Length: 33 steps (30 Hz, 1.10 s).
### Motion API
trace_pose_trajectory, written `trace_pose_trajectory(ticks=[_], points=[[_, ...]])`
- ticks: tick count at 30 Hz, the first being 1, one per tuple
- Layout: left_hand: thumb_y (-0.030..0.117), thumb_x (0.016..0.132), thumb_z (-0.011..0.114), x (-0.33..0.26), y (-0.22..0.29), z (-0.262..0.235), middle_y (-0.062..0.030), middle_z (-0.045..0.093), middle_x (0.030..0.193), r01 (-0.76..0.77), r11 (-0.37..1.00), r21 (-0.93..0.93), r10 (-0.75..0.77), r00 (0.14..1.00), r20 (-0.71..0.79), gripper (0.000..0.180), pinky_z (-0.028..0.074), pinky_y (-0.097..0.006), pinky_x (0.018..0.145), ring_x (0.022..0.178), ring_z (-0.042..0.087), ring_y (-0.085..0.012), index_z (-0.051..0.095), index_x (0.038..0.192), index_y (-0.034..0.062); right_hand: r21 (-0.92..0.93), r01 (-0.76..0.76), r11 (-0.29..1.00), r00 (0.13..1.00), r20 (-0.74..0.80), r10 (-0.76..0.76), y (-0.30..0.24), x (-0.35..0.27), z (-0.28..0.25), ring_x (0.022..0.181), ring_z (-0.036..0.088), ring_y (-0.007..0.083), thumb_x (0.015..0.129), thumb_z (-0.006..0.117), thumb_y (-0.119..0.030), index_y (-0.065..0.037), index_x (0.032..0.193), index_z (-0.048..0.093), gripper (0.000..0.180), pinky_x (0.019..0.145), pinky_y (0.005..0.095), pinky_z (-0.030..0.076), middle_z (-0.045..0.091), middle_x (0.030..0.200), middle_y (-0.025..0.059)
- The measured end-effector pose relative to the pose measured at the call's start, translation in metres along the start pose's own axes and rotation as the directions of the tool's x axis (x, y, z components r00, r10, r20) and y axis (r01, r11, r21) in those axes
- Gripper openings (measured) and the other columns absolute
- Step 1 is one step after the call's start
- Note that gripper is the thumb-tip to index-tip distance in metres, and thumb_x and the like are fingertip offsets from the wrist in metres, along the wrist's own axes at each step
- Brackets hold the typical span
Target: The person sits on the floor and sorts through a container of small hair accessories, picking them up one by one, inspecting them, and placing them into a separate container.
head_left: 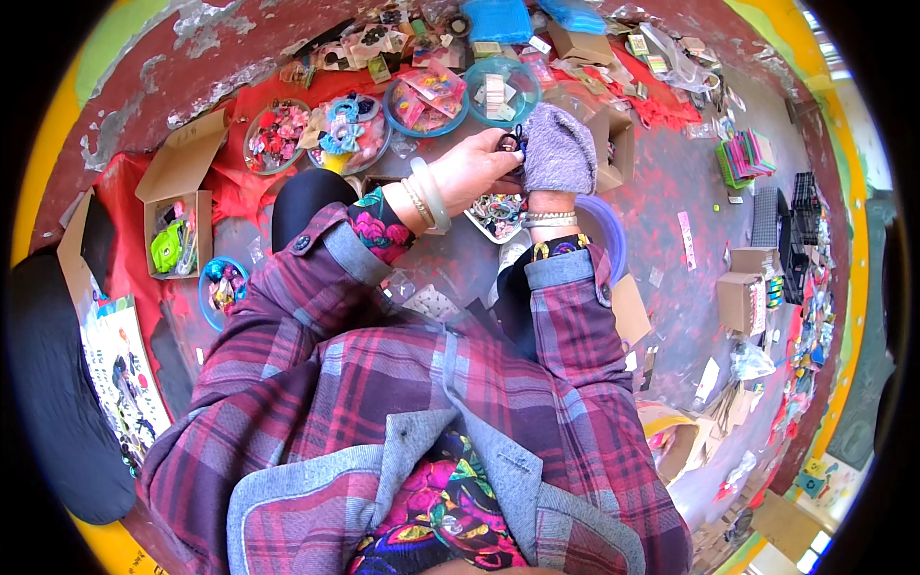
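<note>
My left hand point(482, 165) reaches in from the left, its thumb and fingers pinched on thin black cord loops point(509, 142). A fuzzy grey cloth piece point(561, 149), shaped like a pouch or mitt, covers my right hand. Only the wrist of my right hand point(553, 202) shows below the cloth, so its fingers are hidden. The black loops touch or lie close to the cloth's left edge; whether they are joined to it I cannot tell. Below my hands, a white tray point(476, 228) of small mixed pieces is partly hidden.
Round basins of accessories stand ahead, including a teal basin point(534, 84) with white cards and a basin of pink packets point(387, 100). An open cardboard box point(175, 244) is at left. A purple basin rim point(614, 235) curves beside my right wrist. Green and pink baskets point(746, 158) sit at right.
</note>
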<state>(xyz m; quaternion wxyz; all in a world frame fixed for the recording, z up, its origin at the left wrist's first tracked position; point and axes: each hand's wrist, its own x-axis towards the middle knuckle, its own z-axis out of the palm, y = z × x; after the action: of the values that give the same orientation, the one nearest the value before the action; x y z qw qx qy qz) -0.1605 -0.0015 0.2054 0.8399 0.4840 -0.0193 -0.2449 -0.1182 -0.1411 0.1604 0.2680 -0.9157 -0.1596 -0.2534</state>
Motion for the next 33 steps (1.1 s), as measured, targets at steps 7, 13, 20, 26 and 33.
trace_pose_trajectory(ticks=[7,13,20,26,33], points=[[0.005,0.085,0.046,-0.003,0.008,-0.010,-0.0049,0.052,0.098,-0.053,0.992,-0.113,0.044,0.996,-0.081,0.013,0.049,-0.029,0.079,0.089,0.055,-0.0158,0.048,0.098,0.0028,0.883,-0.388,0.264,0.901,0.304,0.308,-0.020,0.022,-0.012,0.074,0.056,0.0210,0.086,0.041,-0.019,-0.002,0.088,0.055,0.022,0.068,0.0304,0.046,0.059,0.086,0.0084],[-0.001,0.084,0.045,-0.004,0.022,-0.021,-0.0046,0.054,0.094,-0.080,0.940,-0.330,0.065,0.996,-0.056,0.010,0.049,-0.033,0.080,0.091,0.057,-0.0211,0.048,0.092,0.0030,0.770,-0.279,-0.574,0.811,0.509,0.289,-0.026,0.016,-0.027,0.083,0.057,0.0214,0.084,0.043,-0.012,-0.001,0.105,0.048,0.024,0.078,0.0336,0.046,0.057,0.098,0.0079],[0.008,0.087,0.045,0.000,0.014,-0.017,-0.0034,0.058,0.091,-0.106,0.974,-0.199,0.090,0.992,-0.086,0.011,0.050,-0.029,0.077,0.087,0.058,-0.0152,0.053,0.095,0.0044,0.353,0.152,0.923,0.975,0.101,-0.199,-0.036,0.018,-0.022,0.085,0.058,0.0233,0.076,0.055,-0.018,-0.007,0.108,0.054,0.033,0.075,0.0306,0.045,0.059,0.093,0.0126],[0.012,0.088,0.044,0.005,0.002,-0.025,-0.0045,0.059,0.093,-0.013,0.981,-0.192,0.000,0.998,-0.064,0.016,0.049,-0.027,0.076,0.084,0.059,-0.0140,0.053,0.098,0.0033,0.311,0.048,0.949,0.995,0.064,-0.071,-0.037,0.011,-0.016,0.077,0.058,0.0254,0.074,0.056,-0.016,-0.007,0.091,0.059,0.019,0.068,0.0325,0.045,0.060,0.085,0.0114],[0.008,0.087,0.044,0.004,0.001,-0.023,-0.0050,0.058,0.094,0.063,0.963,-0.261,-0.051,0.997,0.050,0.013,0.049,-0.027,0.077,0.086,0.058,-0.0146,0.053,0.096,0.0042,0.151,0.033,0.988,0.999,0.020,-0.037,-0.018,0.000,-0.003,0.081,0.057,0.0229,0.078,0.054,-0.013,-0.001,0.092,0.058,0.019,0.072,0.0295,0.045,0.059,0.090,0.0124]])
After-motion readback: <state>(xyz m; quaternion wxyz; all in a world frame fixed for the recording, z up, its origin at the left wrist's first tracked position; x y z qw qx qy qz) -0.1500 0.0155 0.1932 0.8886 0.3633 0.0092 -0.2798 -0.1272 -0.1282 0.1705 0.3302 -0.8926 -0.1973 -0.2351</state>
